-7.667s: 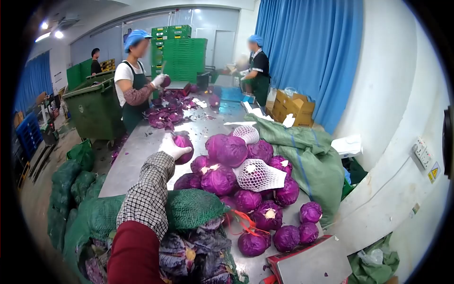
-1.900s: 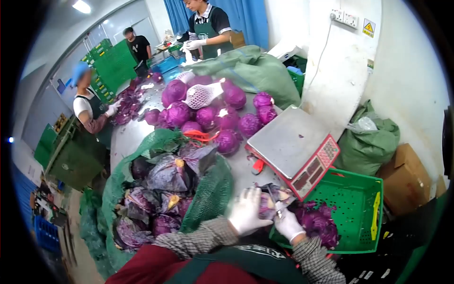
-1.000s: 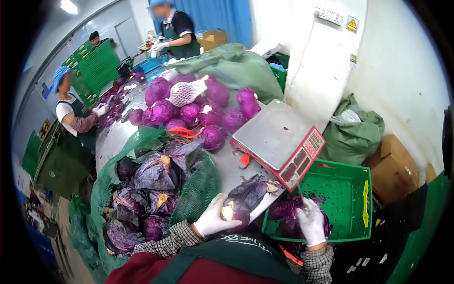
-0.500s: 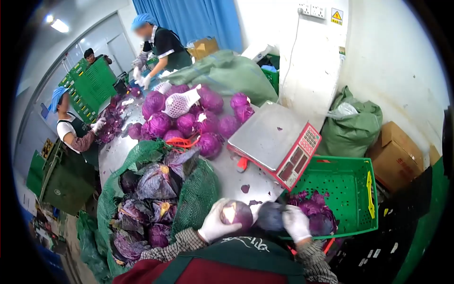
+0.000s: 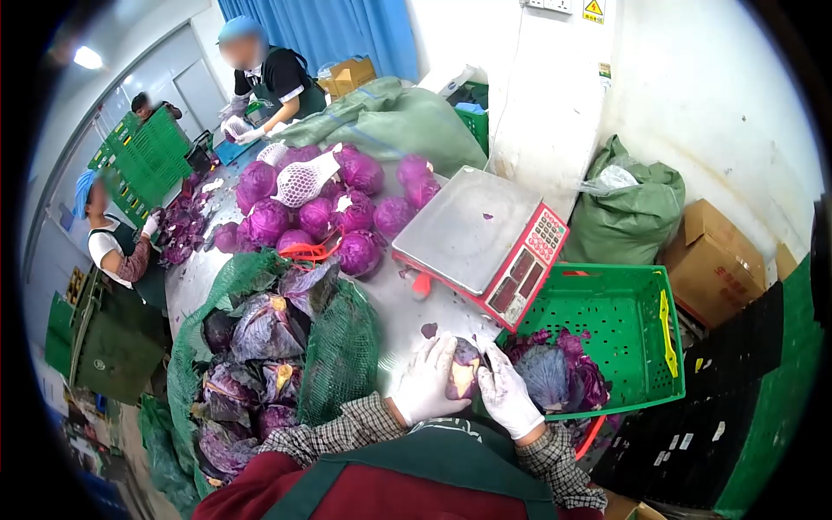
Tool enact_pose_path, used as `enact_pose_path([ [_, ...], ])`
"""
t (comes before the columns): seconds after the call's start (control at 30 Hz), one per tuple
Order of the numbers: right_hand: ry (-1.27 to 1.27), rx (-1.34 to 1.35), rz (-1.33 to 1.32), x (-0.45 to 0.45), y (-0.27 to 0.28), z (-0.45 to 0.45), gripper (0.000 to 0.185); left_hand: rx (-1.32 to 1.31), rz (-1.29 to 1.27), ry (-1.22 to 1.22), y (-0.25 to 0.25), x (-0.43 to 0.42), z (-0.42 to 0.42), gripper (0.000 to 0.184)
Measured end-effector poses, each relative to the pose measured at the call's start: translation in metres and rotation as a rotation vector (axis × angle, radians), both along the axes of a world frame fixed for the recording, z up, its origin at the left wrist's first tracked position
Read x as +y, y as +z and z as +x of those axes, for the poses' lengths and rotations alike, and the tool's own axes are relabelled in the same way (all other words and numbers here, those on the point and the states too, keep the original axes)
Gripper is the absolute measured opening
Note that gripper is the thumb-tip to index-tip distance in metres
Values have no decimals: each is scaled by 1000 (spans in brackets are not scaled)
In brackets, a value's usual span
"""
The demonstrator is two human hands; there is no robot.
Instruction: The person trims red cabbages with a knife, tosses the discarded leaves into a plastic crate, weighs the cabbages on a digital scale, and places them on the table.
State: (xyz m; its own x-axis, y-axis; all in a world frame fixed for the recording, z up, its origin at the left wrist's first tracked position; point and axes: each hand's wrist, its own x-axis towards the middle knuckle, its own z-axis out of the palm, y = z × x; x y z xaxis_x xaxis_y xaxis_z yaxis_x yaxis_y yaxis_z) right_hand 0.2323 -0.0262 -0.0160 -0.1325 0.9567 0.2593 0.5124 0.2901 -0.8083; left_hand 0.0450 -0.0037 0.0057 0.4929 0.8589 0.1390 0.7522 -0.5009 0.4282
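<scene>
Held close in front of my body is a red cabbage (image 5: 465,371), its pale cut stem end turned up towards me. My left hand (image 5: 425,381), in a white glove, is wrapped around its left side. From the other side the gloved fingers of my right hand (image 5: 510,397) press against the same cabbage; my thumb's grip is partly hidden. Just right of that hand, a bluish outer cabbage leaf (image 5: 544,374) lies among purple leaf scraps in a green crate (image 5: 628,325). Left of my arms, a green mesh sack (image 5: 340,360) stands open, full of untrimmed red cabbages (image 5: 267,328).
A red-framed scale (image 5: 472,230) sits on the metal table (image 5: 407,321), beside a pile of trimmed cabbages (image 5: 316,217). Two co-workers, one at the far end (image 5: 286,82) and one at the left (image 5: 121,247), stand at the table. Green sacks and a cardboard box (image 5: 715,264) line the wall.
My right hand has moved left from a dark bluish leaf to the cabbage in my left hand. That leaf now lies in the crate. The camera view has shifted slightly.
</scene>
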Motion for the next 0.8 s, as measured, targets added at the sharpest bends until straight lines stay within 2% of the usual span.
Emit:
enact_pose_path([
  [0.07, 75, -37, -60, 0, -5, 1, 50, -10, -21, 14, 2, 1, 1, 103],
  [0.2, 72, -155, 75, 1, -17, -6, 58, -3, 20, 9, -4, 3, 0, 105],
  [0.3, 24, -211, 43, 3, -11, -6, 52, 44, 40, 1, -2, 4, 3, 105],
  [0.37, -11, -174, -93, 14, -9, -4, 40, 105, 21, 12, 3, 0, 5, 103],
  [0.4, -69, -140, -40, 19, -9, -3, 28, 104, 5, 32, 4, -4, 6, 102],
  [0.5, -208, 11, -140, 24, -8, 10, 25, -42, -37, -36, -1, -4, -16, 101],
  [0.53, -208, 87, -65, 26, -37, 25, 26, -101, -51, -52, -6, -6, -28, 102],
  [0.57, -233, 33, 37, 15, -62, 34, 25, -236, -72, -90, -18, -7, -45, 104],
  [0.6, -265, -24, 138, 4, -86, 42, 24, -257, -170, -95, -21, -10, -62, 105],
  [0.67, -423, 299, -195, -11, -81, 45, 23, -261, -332, -75, -17, -16, -82, 107],
  [0.73, -646, 597, -487, -30, -47, 63, 28, -357, -359, 28, -23, -16, -84, 107],
  [0.77, -746, 620, -470, -31, -45, 90, 33, -418, -387, 96, -27, -10, -83, 108],
  [0.8, -754, 328, -321, -34, -71, 130, 41, -474, -482, 211, -18, -8, -79, 110],
])
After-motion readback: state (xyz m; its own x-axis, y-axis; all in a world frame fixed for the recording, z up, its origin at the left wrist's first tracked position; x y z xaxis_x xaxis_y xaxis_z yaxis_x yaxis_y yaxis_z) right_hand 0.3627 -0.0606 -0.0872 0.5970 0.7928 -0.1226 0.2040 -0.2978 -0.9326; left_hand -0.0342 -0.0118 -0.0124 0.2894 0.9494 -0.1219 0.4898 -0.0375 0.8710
